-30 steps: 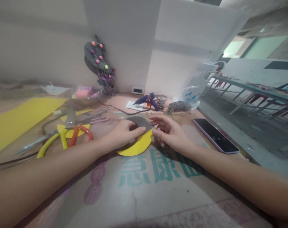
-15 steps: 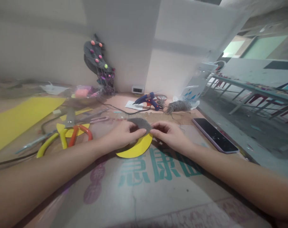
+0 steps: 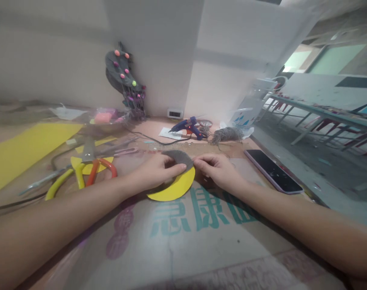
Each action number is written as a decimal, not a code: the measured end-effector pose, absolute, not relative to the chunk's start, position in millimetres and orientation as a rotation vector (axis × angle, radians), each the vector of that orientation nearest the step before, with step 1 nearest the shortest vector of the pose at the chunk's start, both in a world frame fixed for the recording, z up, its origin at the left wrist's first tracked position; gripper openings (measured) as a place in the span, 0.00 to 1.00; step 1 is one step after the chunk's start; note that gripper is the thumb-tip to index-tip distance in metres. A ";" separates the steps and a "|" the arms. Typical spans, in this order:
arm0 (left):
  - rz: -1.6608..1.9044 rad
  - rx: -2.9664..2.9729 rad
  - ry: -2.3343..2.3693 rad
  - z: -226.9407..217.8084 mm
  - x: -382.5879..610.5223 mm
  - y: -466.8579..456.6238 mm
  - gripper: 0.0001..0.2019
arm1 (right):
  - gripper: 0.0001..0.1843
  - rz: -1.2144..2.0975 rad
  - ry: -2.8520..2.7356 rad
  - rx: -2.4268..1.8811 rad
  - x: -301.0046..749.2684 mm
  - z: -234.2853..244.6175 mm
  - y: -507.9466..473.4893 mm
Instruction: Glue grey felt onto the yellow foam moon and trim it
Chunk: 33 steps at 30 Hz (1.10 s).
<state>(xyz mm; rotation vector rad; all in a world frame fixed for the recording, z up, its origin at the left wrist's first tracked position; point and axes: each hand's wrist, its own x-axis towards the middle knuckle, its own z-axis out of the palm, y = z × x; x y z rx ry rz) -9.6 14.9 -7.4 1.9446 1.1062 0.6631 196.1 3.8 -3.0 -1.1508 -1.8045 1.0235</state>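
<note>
A round yellow foam disc (image 3: 175, 187) lies on the printed cardboard (image 3: 186, 241), with a grey curved piece (image 3: 179, 157) laid over its upper part. My left hand (image 3: 155, 171) rests on the left of the two pieces, thumb and fingers closed on the grey piece. At the right tip of the same grey piece my right hand (image 3: 218, 169) is curled, pinching it against the disc's edge.
Yellow and orange-handled pliers (image 3: 80, 173) lie to the left beside a yellow foam sheet (image 3: 23, 149). A blue glue gun (image 3: 188, 127) and a bundle of twine (image 3: 227, 135) sit behind. A phone (image 3: 272, 171) lies at right. A dark beaded ornament (image 3: 123, 80) leans against the wall.
My right hand, open with spread fingers a second ago, has curled and closed on the right tip of the grey piece. My left hand has stayed in place.
</note>
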 end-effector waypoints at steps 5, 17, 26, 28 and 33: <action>0.656 1.920 1.105 -9.0 -10.6 16.3 0.21 | 0.18 0.906 -1.534 -1.071 206.0 -4.1 18.2; 0.659 1.905 1.167 -6.7 -8.7 14.5 0.20 | 0.17 0.630 -1.752 -1.158 208.5 1.7 11.4; 0.669 1.927 1.133 -9.5 -10.3 16.6 0.21 | 0.06 0.527 -1.845 -1.169 201.5 1.9 6.0; 0.668 1.936 1.145 -9.3 -10.4 16.8 0.22 | 0.04 0.530 -1.827 -1.184 200.2 2.8 5.9; 0.662 1.951 1.194 -7.5 -9.5 15.5 0.22 | 0.06 0.524 -1.804 -1.178 201.1 4.5 5.1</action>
